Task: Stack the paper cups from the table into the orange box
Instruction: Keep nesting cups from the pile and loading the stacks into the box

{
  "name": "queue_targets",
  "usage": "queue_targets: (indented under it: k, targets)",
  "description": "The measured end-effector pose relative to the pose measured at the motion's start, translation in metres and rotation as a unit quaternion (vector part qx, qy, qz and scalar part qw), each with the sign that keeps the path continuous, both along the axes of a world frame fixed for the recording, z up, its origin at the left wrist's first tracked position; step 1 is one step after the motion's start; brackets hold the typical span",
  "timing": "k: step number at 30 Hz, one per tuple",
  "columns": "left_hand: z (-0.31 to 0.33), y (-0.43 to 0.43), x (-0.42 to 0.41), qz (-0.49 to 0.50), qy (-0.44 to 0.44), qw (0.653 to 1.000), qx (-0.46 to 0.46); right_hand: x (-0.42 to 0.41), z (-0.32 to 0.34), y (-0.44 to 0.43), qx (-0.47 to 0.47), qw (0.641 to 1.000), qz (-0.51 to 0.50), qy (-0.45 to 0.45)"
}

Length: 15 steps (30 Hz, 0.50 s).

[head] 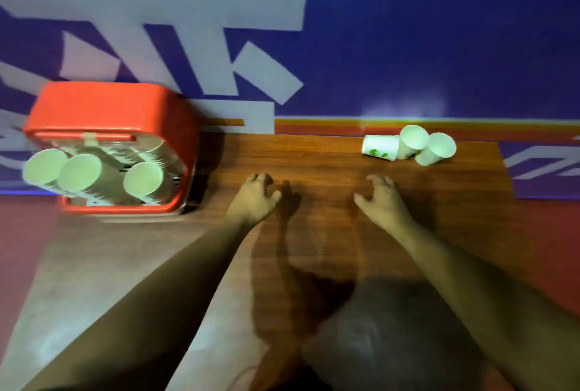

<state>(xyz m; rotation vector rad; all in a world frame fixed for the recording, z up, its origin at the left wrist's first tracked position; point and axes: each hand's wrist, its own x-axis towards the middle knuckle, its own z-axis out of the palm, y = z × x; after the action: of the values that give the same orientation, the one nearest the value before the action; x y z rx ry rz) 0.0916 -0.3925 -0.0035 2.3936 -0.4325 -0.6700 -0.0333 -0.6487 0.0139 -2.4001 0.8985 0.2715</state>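
Three white paper cups lie at the far right of the wooden table [329,249]: one on its side with green print [380,147], and two tilted cups [413,139] [437,148] showing their mouths. The orange box [103,108] stands at the table's left end and holds several tall stacks of cups [81,175]. My left hand [255,197] hovers over the middle of the table, fingers loosely curled and empty. My right hand [381,199] is beside it, fingers spread and bent, empty, a short way in front of the loose cups.
A blue wall banner with pale shapes [188,29] rises right behind the table. The table's far edge runs along an orange strip [314,127]. Red floor [552,233] shows to the right and left of the table.
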Motion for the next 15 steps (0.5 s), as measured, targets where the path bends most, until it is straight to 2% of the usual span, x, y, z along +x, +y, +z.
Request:
queue_targets:
  k: [9, 12, 15]
  targets:
    - [0.005, -0.194, 0.002, -0.113, -0.096, 0.988, -0.035, -0.029, 0.0, -0.147, -0.075, 0.987, -0.11, -0.095]
    - [-0.003, -0.248, 0.008, -0.158, -0.128, 0.979, -0.023, -0.026, -0.014, -0.186, -0.087, 0.985, -0.11, -0.105]
    - [-0.015, -0.287, 0.016, -0.193, -0.151, 0.969, 0.014, -0.016, -0.028, -0.21, -0.074, 0.99, -0.095, -0.075]
